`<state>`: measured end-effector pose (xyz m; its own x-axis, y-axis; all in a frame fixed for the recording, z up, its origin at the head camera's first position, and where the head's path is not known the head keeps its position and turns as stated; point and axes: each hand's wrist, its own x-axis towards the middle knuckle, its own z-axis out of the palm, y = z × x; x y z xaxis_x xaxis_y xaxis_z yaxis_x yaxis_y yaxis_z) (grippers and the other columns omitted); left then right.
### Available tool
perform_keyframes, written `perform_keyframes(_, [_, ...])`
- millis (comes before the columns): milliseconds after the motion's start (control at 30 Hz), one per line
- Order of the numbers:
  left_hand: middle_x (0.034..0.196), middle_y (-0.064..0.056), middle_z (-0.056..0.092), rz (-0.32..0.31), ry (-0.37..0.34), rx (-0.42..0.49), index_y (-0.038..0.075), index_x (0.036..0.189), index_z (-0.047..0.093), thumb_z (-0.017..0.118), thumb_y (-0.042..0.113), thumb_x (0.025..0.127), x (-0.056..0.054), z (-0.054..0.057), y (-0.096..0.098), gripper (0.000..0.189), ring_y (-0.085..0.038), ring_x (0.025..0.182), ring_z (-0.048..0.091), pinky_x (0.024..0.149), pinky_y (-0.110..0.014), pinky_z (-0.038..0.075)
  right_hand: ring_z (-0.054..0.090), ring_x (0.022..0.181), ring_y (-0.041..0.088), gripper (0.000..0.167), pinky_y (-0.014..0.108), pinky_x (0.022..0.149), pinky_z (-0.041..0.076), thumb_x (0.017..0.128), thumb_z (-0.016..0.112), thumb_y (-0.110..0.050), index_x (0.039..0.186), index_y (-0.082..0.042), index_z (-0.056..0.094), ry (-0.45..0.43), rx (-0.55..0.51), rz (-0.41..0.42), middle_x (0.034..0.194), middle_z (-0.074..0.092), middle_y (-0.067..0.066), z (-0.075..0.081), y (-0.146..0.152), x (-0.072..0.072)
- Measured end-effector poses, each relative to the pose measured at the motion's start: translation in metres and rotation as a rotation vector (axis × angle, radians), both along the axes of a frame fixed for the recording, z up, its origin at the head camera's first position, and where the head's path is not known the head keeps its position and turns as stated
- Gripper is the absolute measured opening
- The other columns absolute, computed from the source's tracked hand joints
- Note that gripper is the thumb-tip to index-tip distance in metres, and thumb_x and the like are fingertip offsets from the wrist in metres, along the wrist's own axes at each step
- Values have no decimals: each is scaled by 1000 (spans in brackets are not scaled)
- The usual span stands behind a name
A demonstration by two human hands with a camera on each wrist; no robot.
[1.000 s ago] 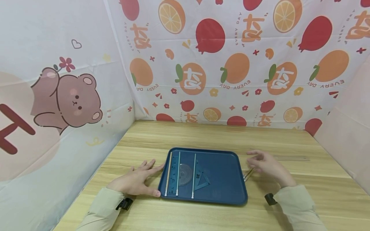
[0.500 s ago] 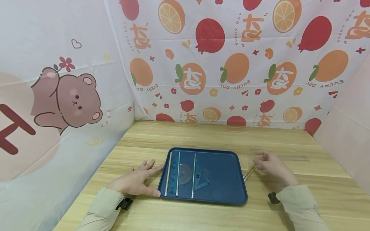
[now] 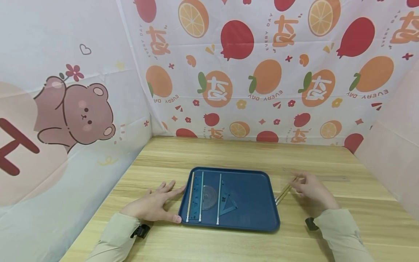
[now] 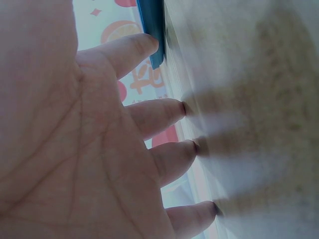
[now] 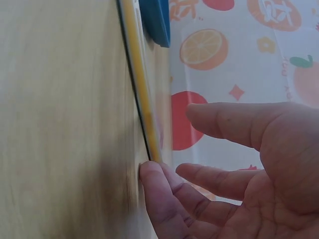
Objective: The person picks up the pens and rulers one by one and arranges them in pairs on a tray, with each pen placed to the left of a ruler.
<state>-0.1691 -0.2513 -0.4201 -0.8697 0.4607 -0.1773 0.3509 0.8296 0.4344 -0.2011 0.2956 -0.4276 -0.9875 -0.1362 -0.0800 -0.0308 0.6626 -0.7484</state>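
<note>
My left hand (image 3: 154, 205) rests on the table with spread fingers; its thumb touches the near-left corner of the blue tray (image 3: 252, 218), and another finger (image 4: 137, 50) touches the tray's side. On the tray lie a wood-coloured pencil (image 3: 190, 198), two pale green pencils, a ruler (image 3: 195, 203), a round-edged protractor (image 3: 210, 198) and a set square (image 3: 233, 207). My right hand (image 3: 312, 191) is low over the table beyond the tray's right side. Its lower fingertips touch the far end of yellow pencils (image 5: 139, 74); the upper finger stands apart from them.
A clear ruler (image 3: 334, 178) lies on the wooden table (image 3: 248, 156) behind the right hand. A faint transparent edge shows beside that hand, its kind unclear. Printed cloth walls (image 3: 242, 83) stand at the back and sides.
My right hand has slid rightward along the yellow pencils, so more of their length shows. The pencils' near ends stay by the tray's right edge. My left hand and the tray have not visibly moved.
</note>
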Motion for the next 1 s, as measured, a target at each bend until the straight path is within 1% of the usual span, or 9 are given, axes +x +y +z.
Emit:
perform_keyframes(200, [177,-27,20,5,-6,-1,31,169,36,82,72,81,-2,-2,-1,108,-60,162,13,114,-92,9,56,64,16,38,28,59,47,107,66,-19,131,11,62,-6,44,-35,90,68,10,-3,1,-2])
perform_keyframes(400, [177,-28,19,-1,-7,1,30,169,36,82,72,81,-3,-2,-1,108,-61,161,12,113,-93,8,57,61,17,31,30,59,47,105,69,-21,120,5,66,5,78,-44,83,66,9,-4,0,-2])
perform_keyframes(467, [177,-27,19,0,-10,1,30,169,36,82,72,81,-3,-2,-1,108,-61,161,12,114,-92,8,58,61,17,37,31,60,47,105,69,-23,124,8,64,7,101,-50,83,66,9,-3,0,-2])
perform_keyframes(567, [177,-27,19,1,-10,0,30,169,36,82,72,81,-3,-2,-1,108,-60,162,13,114,-92,8,58,60,17,56,32,62,46,105,68,-26,137,17,54,14,148,-53,85,67,11,-4,1,-4])
perform_keyframes(667, [177,-27,19,1,-7,0,29,169,36,82,71,81,-3,-3,-1,108,-60,162,13,114,-92,8,57,60,16,65,31,61,45,104,68,-27,142,22,47,12,174,-63,84,65,9,-5,0,-5])
perform_keyframes(733, [177,-27,20,2,-4,-1,29,169,36,82,72,81,-3,-3,-1,108,-60,161,13,114,-92,9,55,59,15,57,30,59,44,104,68,-27,132,20,53,20,185,-65,78,61,6,-7,0,-6])
perform_keyframes(867, [177,-27,20,2,-3,0,29,169,36,82,72,81,-3,-3,-1,109,-61,161,13,114,-92,9,52,59,15,31,29,56,40,103,69,-26,102,3,57,44,201,-74,69,54,0,-12,-1,-6])
perform_keyframes(900, [177,-27,20,2,-3,-1,29,169,36,82,72,81,-3,-2,-1,108,-61,161,13,114,-92,9,51,58,15,30,29,55,39,103,69,-26,98,0,56,50,207,-74,67,53,0,-13,-2,-7])
perform_keyframes(1000, [177,-27,20,1,-3,-1,29,169,36,83,71,81,-2,-2,-1,108,-61,161,13,113,-93,9,49,58,15,34,28,54,38,103,69,-27,103,5,58,63,221,-73,67,53,-1,-14,-2,-7])
